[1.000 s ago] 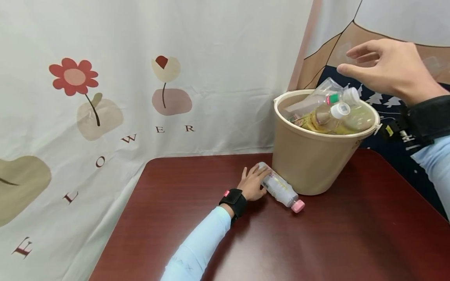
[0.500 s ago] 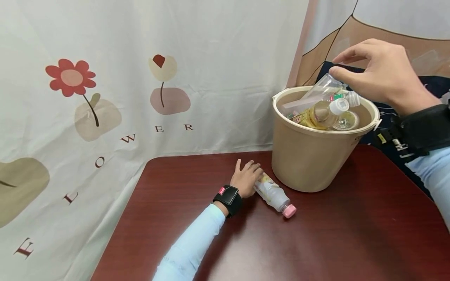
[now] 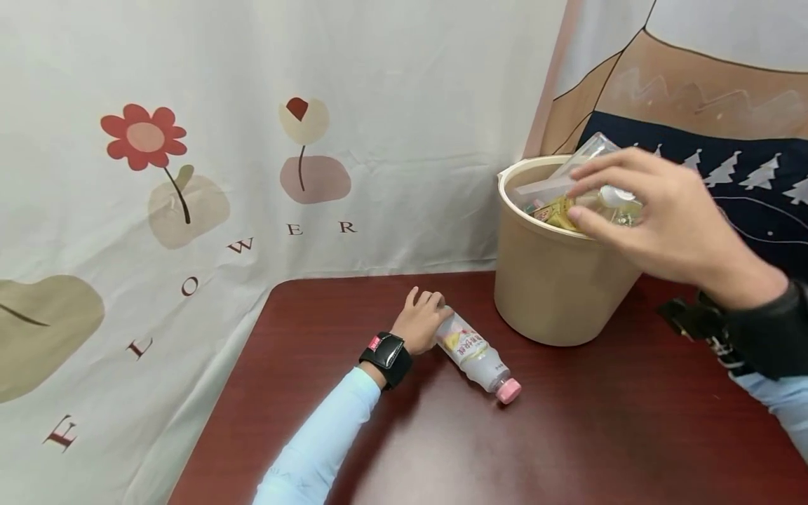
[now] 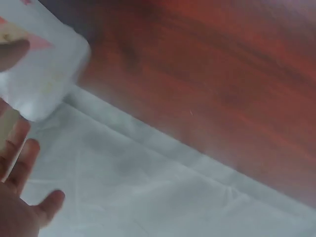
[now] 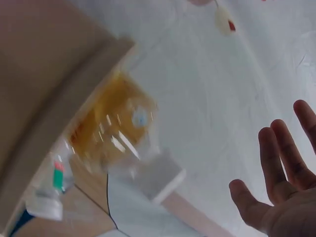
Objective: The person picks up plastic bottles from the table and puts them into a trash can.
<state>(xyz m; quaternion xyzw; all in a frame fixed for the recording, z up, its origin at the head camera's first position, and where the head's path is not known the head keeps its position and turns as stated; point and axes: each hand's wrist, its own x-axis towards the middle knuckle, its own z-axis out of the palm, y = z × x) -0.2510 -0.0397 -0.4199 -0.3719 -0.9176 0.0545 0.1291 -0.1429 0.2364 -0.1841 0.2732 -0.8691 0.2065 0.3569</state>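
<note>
A plastic bottle with a pink cap and a printed white label lies slanted on the dark red table. My left hand holds its base end between thumb and fingers. In the left wrist view, a fingertip lies across the white bottle, while other fingers stick out beside it. My right hand hangs in front of the beige bucket, with fingers curved and nothing between them. Several used bottles fill the bucket, including one with a yellow label.
The bucket stands at the table's back right, its rim facing up. A clear plastic container pokes above that rim. Behind the table hangs a pale curtain with flower prints.
My left hand has moved left, bringing the pink-capped bottle away from the bucket's base. My right hand has come down from above the bucket to in front of its rim.
</note>
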